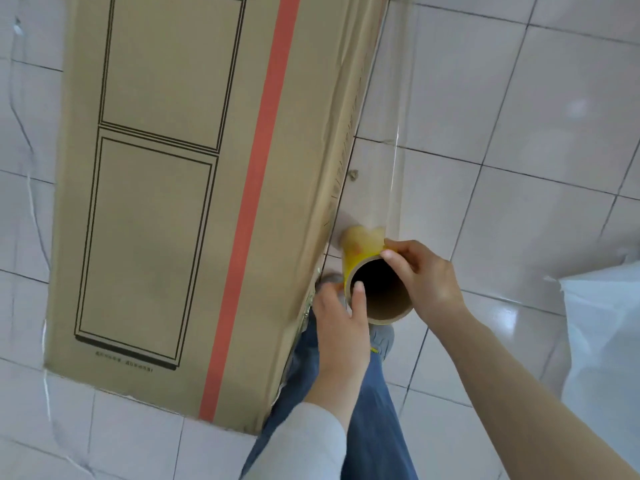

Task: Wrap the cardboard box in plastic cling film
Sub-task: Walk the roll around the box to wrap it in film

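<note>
A tall cardboard box (pixel 180 202) with black panel outlines and a red stripe stands on the tiled floor, filling the left and centre of the head view. A cling film roll (pixel 377 296) with a yellow wrapper and a brown cardboard core is held upright just right of the box's near corner. My left hand (pixel 341 323) grips the core's near rim with a finger inside the tube. My right hand (pixel 424 278) holds the rim from the right. Clear film (pixel 384 133) stretches from the roll along the box's right side.
Glossy pale floor tiles (pixel 519 150) surround the box. A white plastic sheet or bag (pixel 609 341) lies at the right edge. My legs in blue jeans (pixel 370 410) and a grey shoe (pixel 382 337) are below the roll, close to the box corner.
</note>
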The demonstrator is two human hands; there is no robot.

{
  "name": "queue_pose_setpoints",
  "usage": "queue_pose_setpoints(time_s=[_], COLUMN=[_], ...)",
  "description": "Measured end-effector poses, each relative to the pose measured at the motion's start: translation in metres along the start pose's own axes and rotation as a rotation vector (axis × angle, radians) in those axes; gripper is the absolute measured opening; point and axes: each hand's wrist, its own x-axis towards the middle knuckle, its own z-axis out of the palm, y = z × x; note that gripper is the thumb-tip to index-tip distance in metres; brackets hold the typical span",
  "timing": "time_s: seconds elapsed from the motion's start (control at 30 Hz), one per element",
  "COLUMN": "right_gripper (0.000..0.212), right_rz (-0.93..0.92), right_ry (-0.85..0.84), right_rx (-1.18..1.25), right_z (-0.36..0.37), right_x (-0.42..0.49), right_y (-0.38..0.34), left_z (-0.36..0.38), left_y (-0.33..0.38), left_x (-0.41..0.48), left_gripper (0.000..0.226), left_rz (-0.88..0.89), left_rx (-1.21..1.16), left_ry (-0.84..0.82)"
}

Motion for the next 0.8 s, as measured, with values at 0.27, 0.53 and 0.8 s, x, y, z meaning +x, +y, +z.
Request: queue_pose_setpoints(time_s=[0.27,0.53,0.8], right_gripper=[0.034,0.042,0.037], right_rz=[-0.059,0.041,-0.003], right_ry=[-0.028,0.084,-0.043], right_rx=[0.166,0.290,-0.077], right_z=[0.002,0.031,0.019], right_x=[-0.006,-0.042,-0.038], right_y=[0.012,0.032,0.042], left_z=[-0.033,-0.011,-0.015], left_y=[0.019,-0.019,-0.050], left_x=[0.040,-0.012,-0.041], left_gripper=[0.038,0.030,0.044], left_rz=[0.348,0.185,0.142], left_rx=[0.127,-0.088,-0.114], left_ry=[-0.323,-0.008,-0.231])
